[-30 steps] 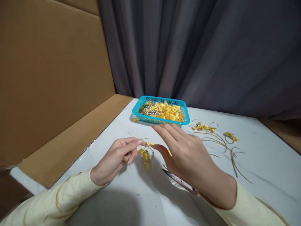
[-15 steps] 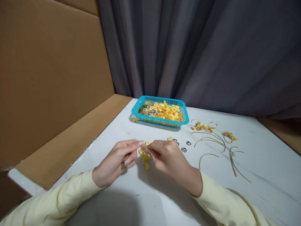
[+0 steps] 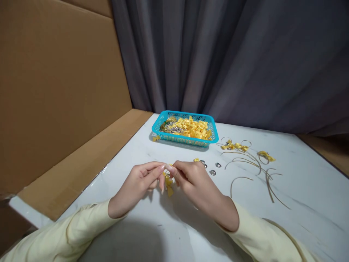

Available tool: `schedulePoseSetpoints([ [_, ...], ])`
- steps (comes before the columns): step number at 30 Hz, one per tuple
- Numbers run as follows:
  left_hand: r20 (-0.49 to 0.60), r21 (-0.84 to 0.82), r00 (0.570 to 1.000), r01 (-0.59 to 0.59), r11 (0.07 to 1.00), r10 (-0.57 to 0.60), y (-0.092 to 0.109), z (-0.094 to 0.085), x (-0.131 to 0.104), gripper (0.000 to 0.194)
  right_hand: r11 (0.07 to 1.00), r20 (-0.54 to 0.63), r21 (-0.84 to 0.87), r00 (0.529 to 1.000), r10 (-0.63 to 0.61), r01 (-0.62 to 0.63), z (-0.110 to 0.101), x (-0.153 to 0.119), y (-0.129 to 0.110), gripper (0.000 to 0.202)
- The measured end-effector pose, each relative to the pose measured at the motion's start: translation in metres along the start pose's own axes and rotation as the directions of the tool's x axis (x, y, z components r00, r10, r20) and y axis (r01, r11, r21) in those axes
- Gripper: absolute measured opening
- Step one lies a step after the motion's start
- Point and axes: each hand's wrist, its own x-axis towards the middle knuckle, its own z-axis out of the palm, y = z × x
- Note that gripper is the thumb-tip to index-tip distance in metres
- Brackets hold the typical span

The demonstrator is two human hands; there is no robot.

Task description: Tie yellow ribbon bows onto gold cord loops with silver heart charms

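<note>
My left hand and my right hand meet at their fingertips over the white table. Both pinch something thin, perhaps a wire; the fingers mostly hide it. Just below the fingertips is a yellow bow piece with a small silvery part beside it. To the right of my right hand lie small silver pieces and a small yellow piece, partly behind the hand.
A blue basket holds yellow bows, silver pieces and coiled wire. Gold wires and finished-looking bow rings lie at the right. Cardboard stands left, a grey curtain behind.
My left fingers have spread slightly lower, and my thumbs and fingertips have shifted where they meet. My right hand has turned a little. The view has moved slightly.
</note>
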Motion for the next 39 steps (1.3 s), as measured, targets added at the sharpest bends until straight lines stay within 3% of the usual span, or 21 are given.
schedulePoseSetpoints([
  [5,0.016,0.292,0.993,-0.114,0.95,0.114,-0.004,0.002,-0.001,0.022,0.979,0.117,-0.205,0.993,0.018,0.006,-0.002,0.0,0.002,0.028],
  [11,0.016,0.39,0.984,-0.168,0.905,0.176,-0.006,0.003,-0.001,0.018,0.962,0.224,-0.259,0.974,-0.031,0.09,-0.006,0.001,0.005,0.023],
  [16,0.039,0.379,0.991,-0.136,0.915,0.131,-0.006,0.002,-0.003,0.02,0.981,0.305,-0.165,0.951,-0.046,0.1,-0.015,0.004,0.004,0.024],
  [20,0.039,0.33,0.995,-0.103,0.939,0.095,-0.004,0.001,-0.001,0.021,0.998,0.346,-0.064,0.938,0.023,-0.001,-0.024,0.008,0.004,0.034],
  [25,0.003,0.203,0.997,-0.074,0.976,0.075,0.002,0.001,0.002,0.019,0.956,0.528,0.233,0.849,0.03,-0.179,-0.033,0.011,0.008,0.023],
  [31,-0.028,0.209,0.994,-0.094,0.973,0.102,0.005,0.002,-0.002,0.019,0.917,0.44,0.344,0.897,0.03,-0.2,-0.027,0.007,0.009,0.017],
  [39,-0.034,0.305,0.982,-0.169,0.937,0.188,-0.002,0.001,-0.002,0.017,0.942,0.369,0.295,0.929,0.043,-0.161,-0.025,0.004,0.008,0.024],
])
